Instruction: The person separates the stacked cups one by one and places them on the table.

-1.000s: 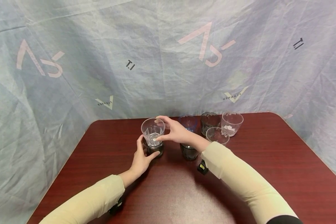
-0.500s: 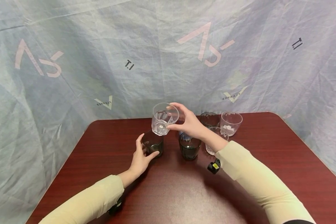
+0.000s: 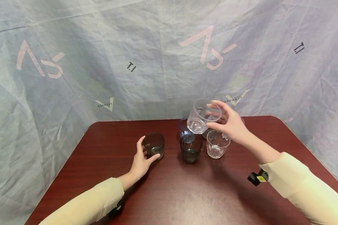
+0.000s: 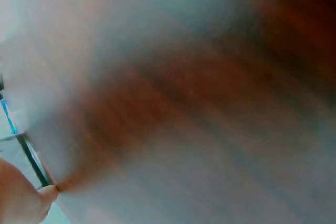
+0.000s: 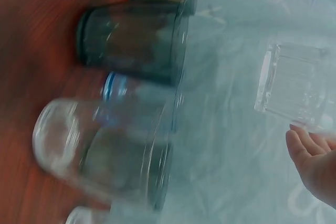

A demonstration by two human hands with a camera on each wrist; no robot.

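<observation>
In the head view my left hand (image 3: 140, 162) grips a dark smoked glass (image 3: 154, 143) that stands upright on the table at the left. My right hand (image 3: 230, 125) holds a clear faceted glass (image 3: 197, 120) in the air, tilted, above several standing glasses. The right wrist view has this clear glass (image 5: 294, 85) at its right, beside my right hand (image 5: 315, 163). Only part of my left hand (image 4: 23, 198) enters the left wrist view, at the lower left corner, and the rest there is blurred.
Beneath the lifted glass stand another smoked glass (image 3: 191, 153), a clear glass (image 3: 217, 145) and a blue glass (image 3: 183, 128). More glasses behind are partly hidden by my right hand and the lifted glass. A fabric backdrop (image 3: 146, 90) hangs behind the red-brown table (image 3: 171, 193).
My right hand has lifted the clear glass out of the smoked one and carried it up and to the right over the other glasses. My left hand stays on the smoked glass.
</observation>
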